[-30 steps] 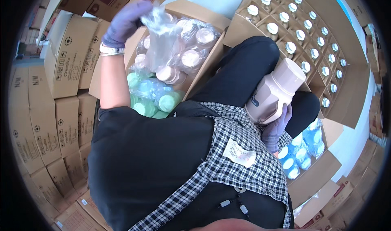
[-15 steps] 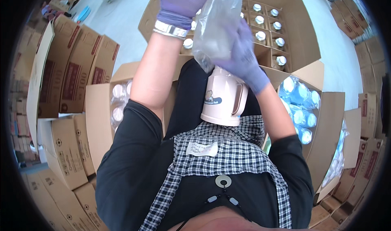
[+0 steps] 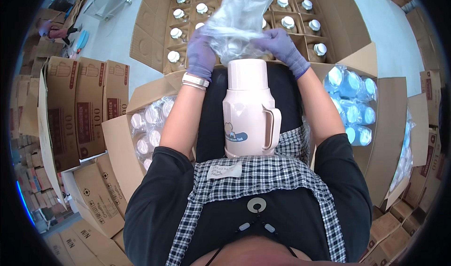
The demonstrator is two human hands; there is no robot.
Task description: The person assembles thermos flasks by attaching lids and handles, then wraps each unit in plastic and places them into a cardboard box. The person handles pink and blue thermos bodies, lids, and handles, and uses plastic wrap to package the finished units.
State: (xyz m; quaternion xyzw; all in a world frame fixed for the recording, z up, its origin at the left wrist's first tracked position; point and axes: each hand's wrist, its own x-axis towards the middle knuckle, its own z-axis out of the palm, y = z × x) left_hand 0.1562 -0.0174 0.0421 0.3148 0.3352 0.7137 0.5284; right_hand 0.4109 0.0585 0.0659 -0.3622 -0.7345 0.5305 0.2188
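Observation:
Across my thighs lies a pale pink vacuum flask [image 3: 248, 120] with a side handle, a small printed picture and a cup-shaped lid [image 3: 247, 74] pointing away from me. Just beyond the lid, a clear plastic bag [image 3: 242, 24] is stretched between my purple-gloved hands. My left hand [image 3: 201, 53] is closed on the bag's left edge, its fingertips partly hidden by the film. On the opposite edge, my right hand [image 3: 284, 50] pinches the plastic between thumb and fingers. Neither hand touches the flask.
Ahead stands an open divided carton [image 3: 345, 26] with several white-capped bottles. Pink-lidded wrapped items [image 3: 152, 120] fill a box at left; blue wrapped ones [image 3: 350, 90] sit at right. Stacked cartons [image 3: 89, 111] line the left side. Far left, a person sits near a blue basin [image 3: 82, 39].
My hands have drawn apart and come nearer, the left one dropping down and left. The bag has moved off the flask, whose lid now shows. The flask looks flatter and more fully visible.

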